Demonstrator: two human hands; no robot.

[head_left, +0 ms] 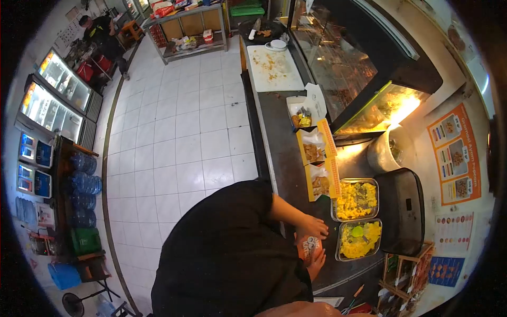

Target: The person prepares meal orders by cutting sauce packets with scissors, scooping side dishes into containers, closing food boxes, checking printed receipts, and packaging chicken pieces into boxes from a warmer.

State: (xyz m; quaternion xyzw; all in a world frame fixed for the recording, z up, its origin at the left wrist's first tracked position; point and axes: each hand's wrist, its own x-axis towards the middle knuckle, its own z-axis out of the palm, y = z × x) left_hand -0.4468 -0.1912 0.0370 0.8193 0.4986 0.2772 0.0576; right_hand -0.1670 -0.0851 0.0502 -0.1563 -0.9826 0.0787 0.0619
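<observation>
An orange cardboard food box (308,248) with white lettering rests on the dark counter close to my body. My left hand (313,227) lies over its far end, fingers bent down onto the cardboard. Along the box's near side, my right hand (317,265) grips it with fingers pressed to the edge. Past the box are two trays, one of chopped yellow food (357,199), the other of yellow food with a green piece (360,239). Open boxes of fried food (315,153) stand in a row to the left of my hands.
A lit glass display case (338,58) stands beyond the counter, near a metal pot (381,150) and a dark plastic bin (404,211). A crumb-covered white cutting board (274,68) lies farther along. Another person (103,39) is far across the tiled floor.
</observation>
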